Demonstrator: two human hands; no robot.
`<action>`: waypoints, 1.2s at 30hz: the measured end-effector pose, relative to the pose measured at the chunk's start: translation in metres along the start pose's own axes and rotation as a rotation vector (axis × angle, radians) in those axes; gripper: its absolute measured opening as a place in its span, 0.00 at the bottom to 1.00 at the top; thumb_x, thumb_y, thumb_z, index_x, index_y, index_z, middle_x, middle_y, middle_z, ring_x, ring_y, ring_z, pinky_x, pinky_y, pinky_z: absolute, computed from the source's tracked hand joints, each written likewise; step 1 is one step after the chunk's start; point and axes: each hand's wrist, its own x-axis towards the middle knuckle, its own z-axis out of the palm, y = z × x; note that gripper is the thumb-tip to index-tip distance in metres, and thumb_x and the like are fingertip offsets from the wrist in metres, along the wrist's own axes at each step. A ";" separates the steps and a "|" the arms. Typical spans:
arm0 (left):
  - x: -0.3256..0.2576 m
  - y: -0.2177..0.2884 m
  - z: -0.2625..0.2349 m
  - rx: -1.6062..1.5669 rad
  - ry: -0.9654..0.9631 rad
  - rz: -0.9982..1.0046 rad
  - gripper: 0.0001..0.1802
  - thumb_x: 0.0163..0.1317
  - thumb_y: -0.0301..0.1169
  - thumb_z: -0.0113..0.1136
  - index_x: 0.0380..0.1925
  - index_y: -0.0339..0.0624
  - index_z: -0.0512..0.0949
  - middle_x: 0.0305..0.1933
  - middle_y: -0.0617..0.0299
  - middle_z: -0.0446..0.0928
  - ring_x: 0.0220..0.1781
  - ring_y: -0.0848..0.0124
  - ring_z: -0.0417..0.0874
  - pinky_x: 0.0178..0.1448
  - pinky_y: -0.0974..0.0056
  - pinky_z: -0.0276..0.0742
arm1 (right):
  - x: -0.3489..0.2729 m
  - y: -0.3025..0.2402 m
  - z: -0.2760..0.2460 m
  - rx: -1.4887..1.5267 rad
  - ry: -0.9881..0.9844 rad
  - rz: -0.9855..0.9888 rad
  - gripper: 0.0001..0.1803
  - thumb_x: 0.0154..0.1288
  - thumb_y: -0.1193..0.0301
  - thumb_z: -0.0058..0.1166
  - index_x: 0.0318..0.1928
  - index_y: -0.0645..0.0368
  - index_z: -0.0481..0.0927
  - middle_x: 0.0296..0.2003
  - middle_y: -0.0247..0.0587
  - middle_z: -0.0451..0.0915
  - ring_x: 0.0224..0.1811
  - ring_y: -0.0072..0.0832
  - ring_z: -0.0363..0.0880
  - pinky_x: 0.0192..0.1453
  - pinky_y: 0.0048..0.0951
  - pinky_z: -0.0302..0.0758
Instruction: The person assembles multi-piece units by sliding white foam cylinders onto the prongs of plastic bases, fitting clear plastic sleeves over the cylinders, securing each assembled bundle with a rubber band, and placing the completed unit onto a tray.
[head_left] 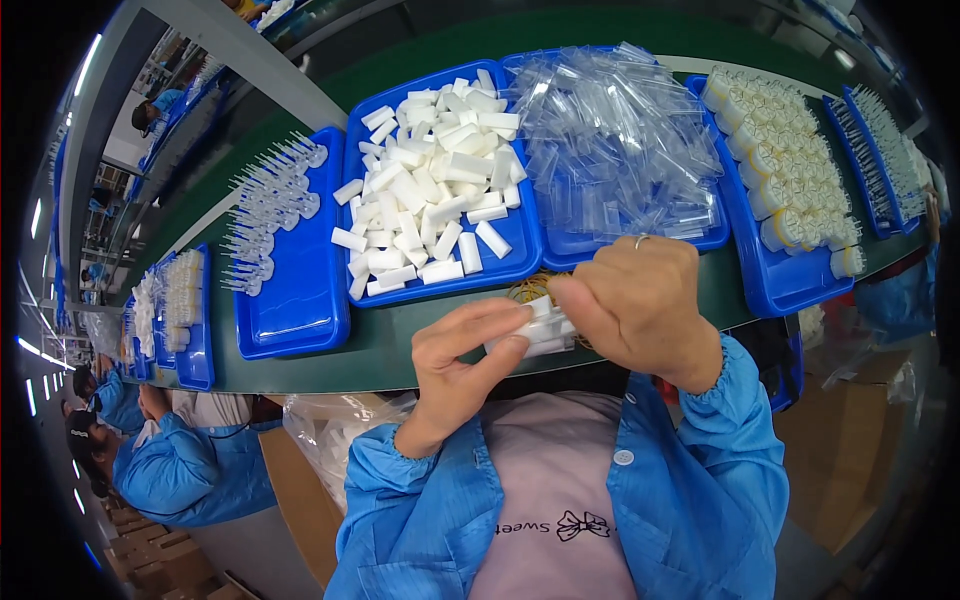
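My left hand [455, 365] is closed, its fingers and thumb pinching a small clear plastic piece [549, 331] with white parts in it. Close against the right end of this piece, my right hand [640, 305] is curled shut with the thumb toward the piece. What its fingers hold is hidden behind the knuckles. A ring sits on one right finger. Thin yellow bands [527, 290] lie just behind the piece, partly covered by my hands. Beyond them, white cylinders [440, 195] fill one blue tray [527, 262], and clear plastic sleeves [625, 150] are heaped in the tray to its right.
Clear pronged parts [272, 205] stand in a left blue tray [295, 318]. Round white-and-yellow parts [790, 165] stand in rows in a right tray [795, 285]. A plastic bag [335, 430] hangs below the green table [375, 365]. A person in blue [190, 465] sits at left.
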 end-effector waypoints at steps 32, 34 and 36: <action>-0.007 -0.006 0.013 -1.276 -0.307 -0.865 0.32 0.64 0.39 0.60 0.64 0.38 0.62 0.57 0.60 0.72 0.57 0.73 0.76 0.61 0.67 0.72 | -0.002 -0.015 -0.025 0.367 -0.527 0.095 0.58 0.35 0.65 0.74 0.69 0.60 0.56 0.65 0.54 0.61 0.68 0.50 0.60 0.68 0.44 0.61; -0.010 -0.006 0.015 -1.252 -0.241 -0.882 0.32 0.64 0.39 0.60 0.63 0.38 0.62 0.56 0.60 0.73 0.57 0.73 0.76 0.60 0.66 0.73 | -0.007 -0.019 -0.019 0.341 -0.534 0.098 0.56 0.37 0.67 0.73 0.69 0.59 0.56 0.64 0.54 0.61 0.66 0.51 0.61 0.67 0.45 0.62; -0.012 -0.007 0.017 -1.254 -0.238 -0.890 0.32 0.64 0.39 0.60 0.63 0.38 0.62 0.56 0.60 0.73 0.57 0.72 0.76 0.60 0.66 0.74 | -0.009 -0.018 -0.015 0.307 -0.538 0.103 0.55 0.39 0.69 0.71 0.69 0.57 0.56 0.63 0.53 0.61 0.64 0.51 0.63 0.66 0.47 0.62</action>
